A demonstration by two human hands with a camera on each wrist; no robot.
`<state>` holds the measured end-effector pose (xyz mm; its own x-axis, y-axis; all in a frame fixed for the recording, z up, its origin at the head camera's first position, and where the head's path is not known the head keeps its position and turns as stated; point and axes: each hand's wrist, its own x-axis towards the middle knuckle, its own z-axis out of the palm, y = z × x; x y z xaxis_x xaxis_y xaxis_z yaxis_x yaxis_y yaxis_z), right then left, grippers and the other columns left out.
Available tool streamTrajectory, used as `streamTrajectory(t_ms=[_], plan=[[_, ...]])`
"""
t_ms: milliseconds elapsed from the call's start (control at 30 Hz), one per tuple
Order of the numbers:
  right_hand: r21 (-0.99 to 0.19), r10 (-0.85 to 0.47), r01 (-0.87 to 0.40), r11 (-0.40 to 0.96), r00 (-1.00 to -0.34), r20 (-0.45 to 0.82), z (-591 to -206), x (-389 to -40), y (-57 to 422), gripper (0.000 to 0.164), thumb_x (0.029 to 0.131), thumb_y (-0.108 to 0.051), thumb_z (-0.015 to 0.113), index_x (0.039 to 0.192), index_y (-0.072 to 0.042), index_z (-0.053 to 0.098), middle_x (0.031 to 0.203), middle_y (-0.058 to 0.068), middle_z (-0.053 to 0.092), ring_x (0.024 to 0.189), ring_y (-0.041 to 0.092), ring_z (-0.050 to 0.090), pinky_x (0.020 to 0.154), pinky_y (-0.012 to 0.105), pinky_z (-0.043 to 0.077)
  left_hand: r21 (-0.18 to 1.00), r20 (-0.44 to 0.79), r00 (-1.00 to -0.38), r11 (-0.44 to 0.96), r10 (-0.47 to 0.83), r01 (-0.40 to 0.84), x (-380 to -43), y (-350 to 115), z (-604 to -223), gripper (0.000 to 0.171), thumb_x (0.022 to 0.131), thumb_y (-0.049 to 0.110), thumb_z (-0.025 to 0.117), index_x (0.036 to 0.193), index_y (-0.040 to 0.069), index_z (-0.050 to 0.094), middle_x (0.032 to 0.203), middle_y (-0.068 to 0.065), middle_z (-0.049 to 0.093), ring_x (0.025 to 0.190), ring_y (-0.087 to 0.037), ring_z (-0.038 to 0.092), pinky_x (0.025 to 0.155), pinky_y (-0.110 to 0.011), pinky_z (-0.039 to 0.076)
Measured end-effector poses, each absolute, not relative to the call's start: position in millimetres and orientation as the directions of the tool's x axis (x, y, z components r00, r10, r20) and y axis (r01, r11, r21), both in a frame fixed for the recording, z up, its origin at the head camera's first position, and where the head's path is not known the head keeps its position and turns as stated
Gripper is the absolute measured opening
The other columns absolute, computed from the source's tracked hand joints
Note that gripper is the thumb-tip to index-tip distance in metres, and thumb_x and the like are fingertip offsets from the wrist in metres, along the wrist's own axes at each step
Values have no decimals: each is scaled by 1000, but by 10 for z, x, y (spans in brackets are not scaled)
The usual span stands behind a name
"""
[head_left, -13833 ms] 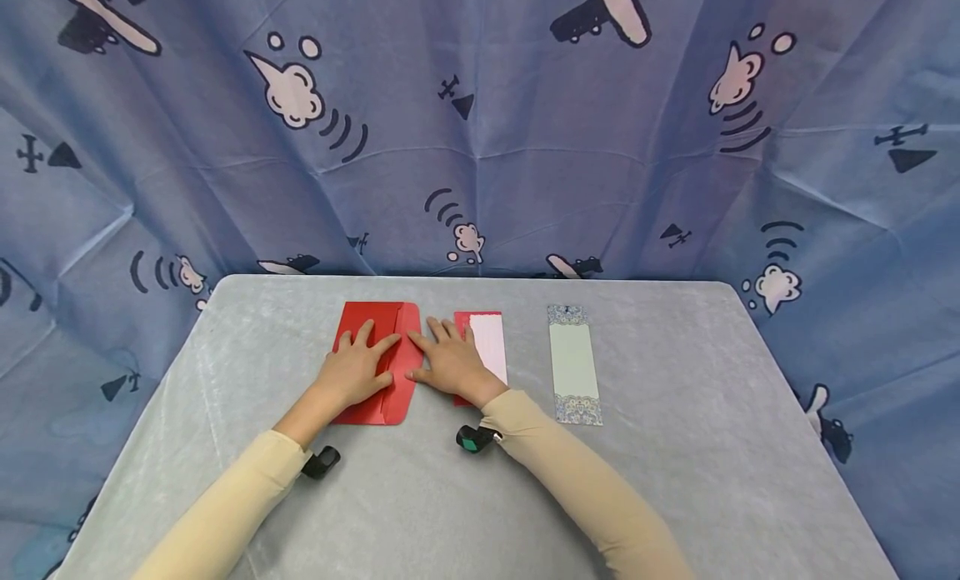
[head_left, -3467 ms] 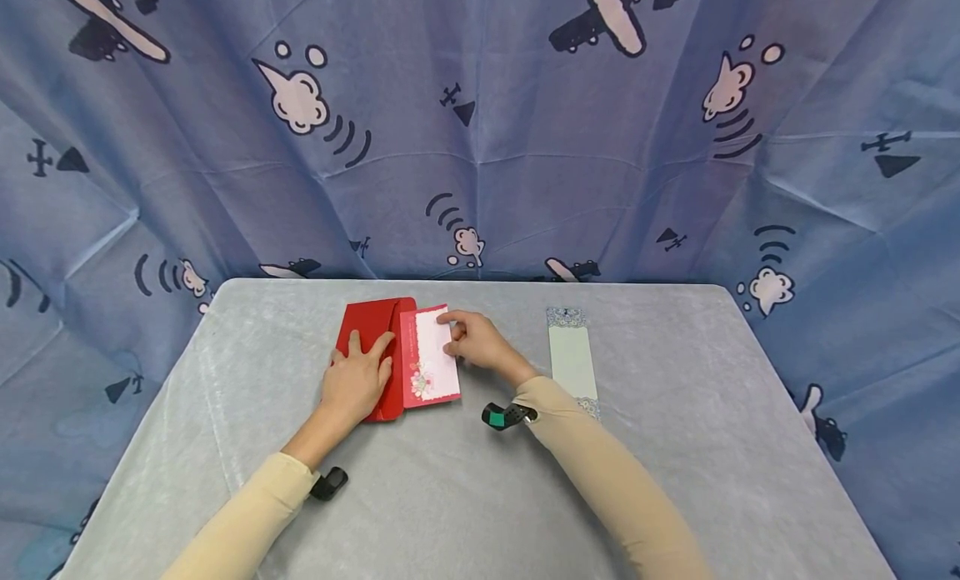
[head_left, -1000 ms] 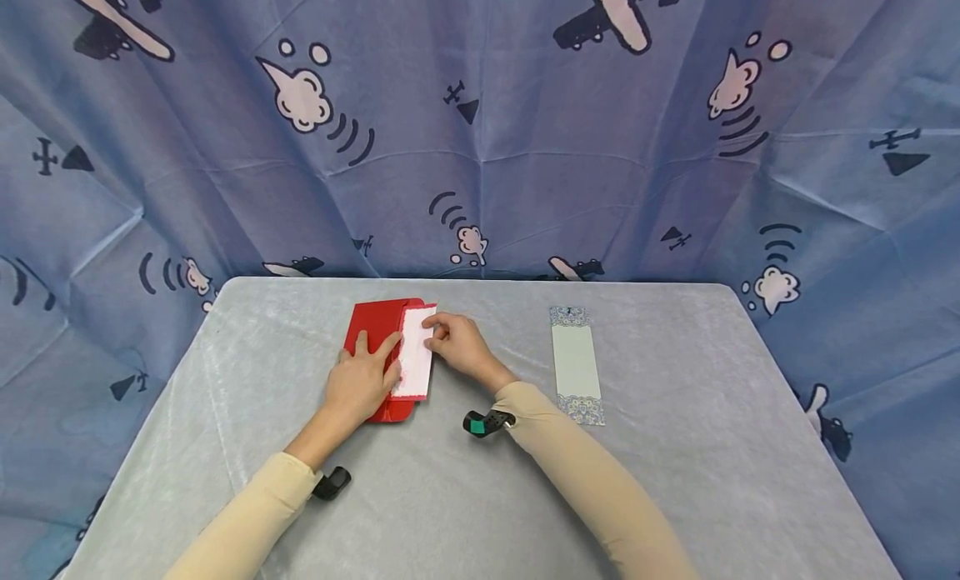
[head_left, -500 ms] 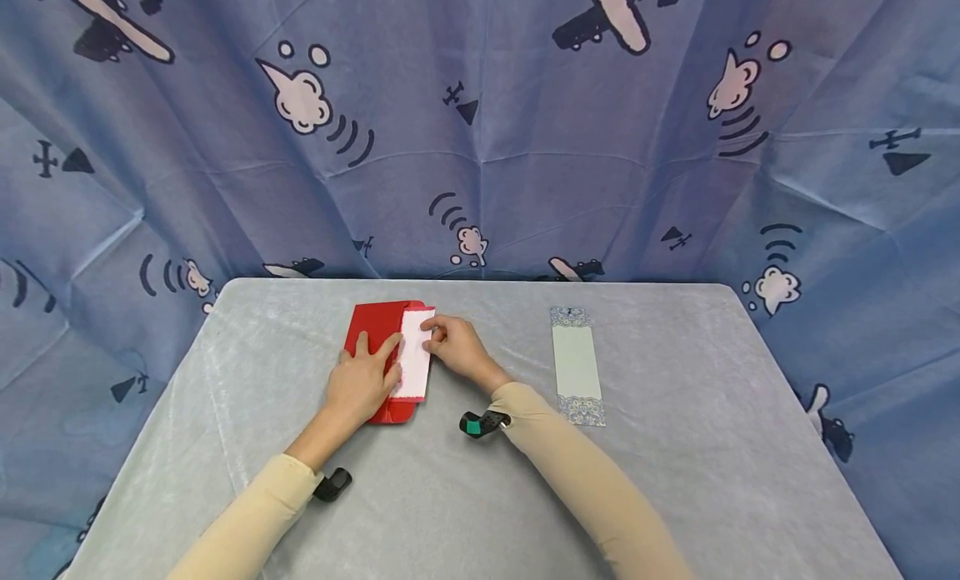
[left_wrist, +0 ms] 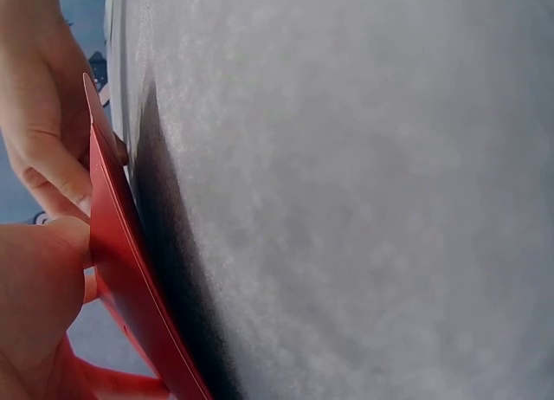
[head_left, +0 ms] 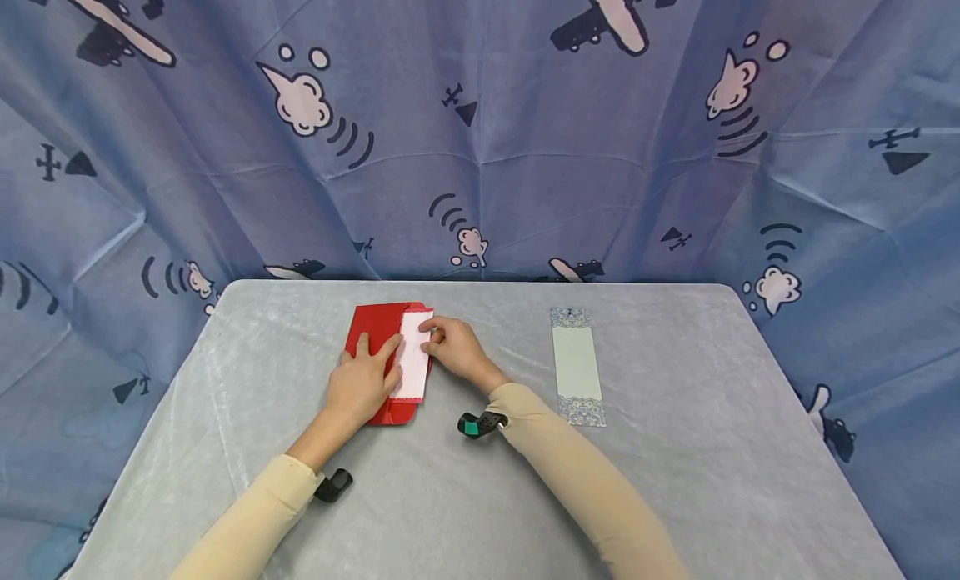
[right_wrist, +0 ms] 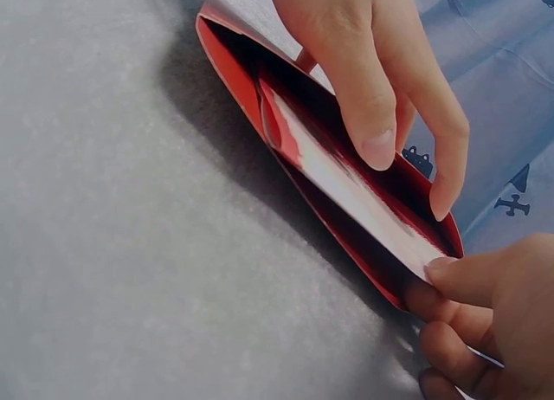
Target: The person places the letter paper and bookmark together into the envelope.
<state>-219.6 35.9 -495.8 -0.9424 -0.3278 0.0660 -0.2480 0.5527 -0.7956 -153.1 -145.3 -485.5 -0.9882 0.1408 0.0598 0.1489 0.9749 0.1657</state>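
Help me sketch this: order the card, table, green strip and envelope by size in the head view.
1. Table
2. Envelope, partly under the left hand
3. Green strip
4. Card, by its visible part; partly tucked inside, so its full size is unsure

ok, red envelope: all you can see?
The red envelope looks like smooth, glossy paper, with a rounded corner at its right end. It is on the grey table, left of center; the left wrist view shows shadow under it, so one edge may be raised. Its mouth gapes toward the right hand, with a pink-and-white card partly inside. The left hand rests spread on it; the right hand pinches the card.
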Motion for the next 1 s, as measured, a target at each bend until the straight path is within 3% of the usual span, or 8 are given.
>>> streamTrajectory(t_ms=[767,1000], plan=[[-774,-329,-260,577,-942,72,-5008,-2195,337,30,88,-12,73,118,-9,68,74,7,69,62,6,52,61,17,41,146,38,-990,979,139,143,-1539,-1439,-4841,58,94,38,59,148,25,45,145,-34,44,108,-58,59,70,-55,60],[-804,-365,-265,532,-929,64,-5016,-2196,399,56,85,-18,77,136,-9,56,76,8,67,61,6,50,58,17,39,145,41,-989,979,142,147,-1539,-1445,-4854,59,93,39,59,149,25,44,145,-34,44,108,-57,59,71,-55,60]])
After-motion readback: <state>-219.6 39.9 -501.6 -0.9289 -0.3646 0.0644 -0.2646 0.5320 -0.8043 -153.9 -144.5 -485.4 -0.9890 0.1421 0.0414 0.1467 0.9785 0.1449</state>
